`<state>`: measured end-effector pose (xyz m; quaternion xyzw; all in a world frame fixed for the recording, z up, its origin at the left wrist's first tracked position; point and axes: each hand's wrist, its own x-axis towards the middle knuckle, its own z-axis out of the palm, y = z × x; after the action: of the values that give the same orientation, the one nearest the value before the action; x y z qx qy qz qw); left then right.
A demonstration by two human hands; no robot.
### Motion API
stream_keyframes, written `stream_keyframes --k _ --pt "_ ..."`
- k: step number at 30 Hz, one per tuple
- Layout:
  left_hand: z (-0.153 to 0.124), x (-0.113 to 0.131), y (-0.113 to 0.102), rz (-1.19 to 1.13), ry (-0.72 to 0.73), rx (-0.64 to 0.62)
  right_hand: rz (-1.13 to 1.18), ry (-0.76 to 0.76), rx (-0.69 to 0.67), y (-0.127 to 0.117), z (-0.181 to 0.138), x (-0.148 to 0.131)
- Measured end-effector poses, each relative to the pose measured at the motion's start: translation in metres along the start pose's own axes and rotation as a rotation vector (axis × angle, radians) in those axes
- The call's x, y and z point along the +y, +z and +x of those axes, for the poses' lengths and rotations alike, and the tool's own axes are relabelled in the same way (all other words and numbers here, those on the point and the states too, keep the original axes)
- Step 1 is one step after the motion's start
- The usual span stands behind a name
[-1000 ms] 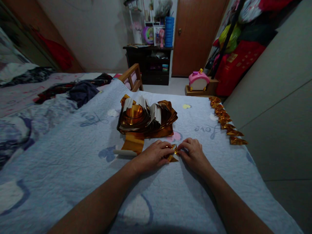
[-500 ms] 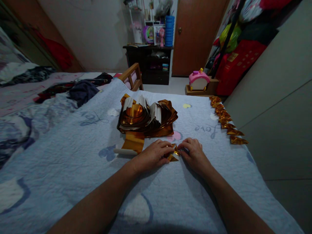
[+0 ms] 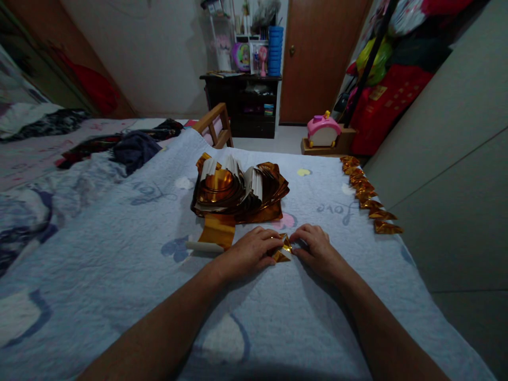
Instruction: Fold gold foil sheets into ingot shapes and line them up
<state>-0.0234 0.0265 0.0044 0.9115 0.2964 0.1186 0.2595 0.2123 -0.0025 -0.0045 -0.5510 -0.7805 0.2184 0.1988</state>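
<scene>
On the blue bedspread (image 3: 254,323), a small piece of gold foil paper (image 3: 282,254) lies partly folded, with gold flaps and a pale patch between them. My left hand (image 3: 252,250) grips it from the left, fingers and thumb closed over part of it. At its right edge, my right hand (image 3: 315,248) pinches the paper with bent fingers; the exact grip is hard to see. Behind my hands sits a curled stack of gold foil sheets (image 3: 273,193) with pale backs. A single curling sheet (image 3: 218,231) lies in front of that stack, beside my left wrist.
Several folded gold pieces (image 3: 367,196) line the bed's right edge, beside a pale cabinet (image 3: 456,211). Dark clothes (image 3: 137,151) lie at the left. Beyond the bed are a wooden chair (image 3: 216,124), a dark shelf unit (image 3: 242,106) and a pink toy (image 3: 323,130).
Both hands stay in almost the same place on the gold paper. The fold near my right fingertips looks slightly shifted; the stack and the row have not moved.
</scene>
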Motion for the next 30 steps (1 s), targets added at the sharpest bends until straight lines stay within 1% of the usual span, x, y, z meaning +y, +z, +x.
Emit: stream_keyframes --k 12,20,30 --pt "0.000 0.003 -0.002 -0.012 -0.001 0.021 -0.014 0.008 0.017 0.000 0.002 -0.004" --pt "0.001 0.006 -0.004 -0.031 -0.029 -0.008 -0.046 0.004 -0.004 0.003 0.013 -0.009" --pt "0.001 0.006 -0.003 -0.039 -0.028 0.008 -0.007 0.007 -0.008 0.010 0.021 -0.012"
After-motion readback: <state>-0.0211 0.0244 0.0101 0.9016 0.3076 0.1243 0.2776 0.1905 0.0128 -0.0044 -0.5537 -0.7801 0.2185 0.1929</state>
